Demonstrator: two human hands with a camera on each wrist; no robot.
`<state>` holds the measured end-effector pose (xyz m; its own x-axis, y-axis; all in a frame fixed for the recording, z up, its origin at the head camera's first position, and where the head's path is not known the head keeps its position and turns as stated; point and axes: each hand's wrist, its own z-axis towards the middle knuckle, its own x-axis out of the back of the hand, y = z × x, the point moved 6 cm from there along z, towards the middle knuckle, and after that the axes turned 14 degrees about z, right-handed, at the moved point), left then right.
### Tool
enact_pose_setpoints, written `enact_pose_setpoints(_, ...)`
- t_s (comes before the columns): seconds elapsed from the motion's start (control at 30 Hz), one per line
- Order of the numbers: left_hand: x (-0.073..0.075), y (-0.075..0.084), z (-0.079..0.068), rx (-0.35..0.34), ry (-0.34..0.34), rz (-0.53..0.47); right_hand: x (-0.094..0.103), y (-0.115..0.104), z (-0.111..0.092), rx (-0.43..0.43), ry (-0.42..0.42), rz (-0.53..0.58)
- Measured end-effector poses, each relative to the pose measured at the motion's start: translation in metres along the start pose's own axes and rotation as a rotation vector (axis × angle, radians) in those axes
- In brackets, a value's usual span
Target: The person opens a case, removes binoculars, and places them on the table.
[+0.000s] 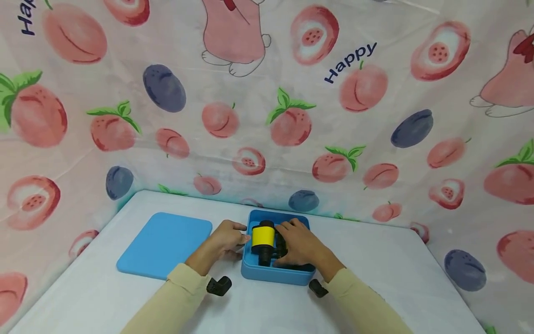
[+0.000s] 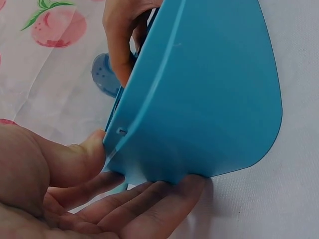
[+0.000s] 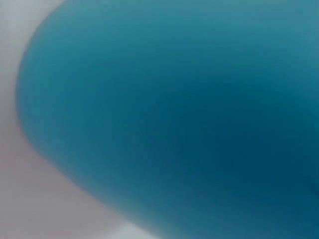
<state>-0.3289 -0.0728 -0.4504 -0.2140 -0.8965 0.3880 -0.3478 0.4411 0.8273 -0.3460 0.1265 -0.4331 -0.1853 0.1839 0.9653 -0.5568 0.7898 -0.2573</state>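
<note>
A blue box (image 1: 277, 274) stands uncovered on the white tabletop. Inside lies what looks like a pair of binoculars (image 1: 263, 236), black with a yellow band; its right side is hidden by my right hand (image 1: 303, 243). That hand reaches into the box, fingers bent over the binoculars and thumb near their close end. My left hand (image 1: 225, 240) is at the box's left side. In the left wrist view its thumb touches the rim and its fairly straight fingers (image 2: 149, 209) rest against the outer wall. Only the blurred blue box wall (image 3: 149, 99) fills most of the right wrist view.
A flat blue lid (image 1: 167, 243) lies on the table (image 1: 371, 273) left of the box. Behind the table hangs a fruit-printed cloth (image 1: 250, 116). Black devices, one left (image 1: 219, 286) and one right (image 1: 318, 288), sit at the wrists.
</note>
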Motion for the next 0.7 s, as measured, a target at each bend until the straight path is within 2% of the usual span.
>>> enact_pose_setpoints(0.7, 0.0010, -0.0015, 0.0030, 0.023, 0.003, 0.002, 0.0104, 0.0006, 0.0086, 0.004, 0.007, 0.011)
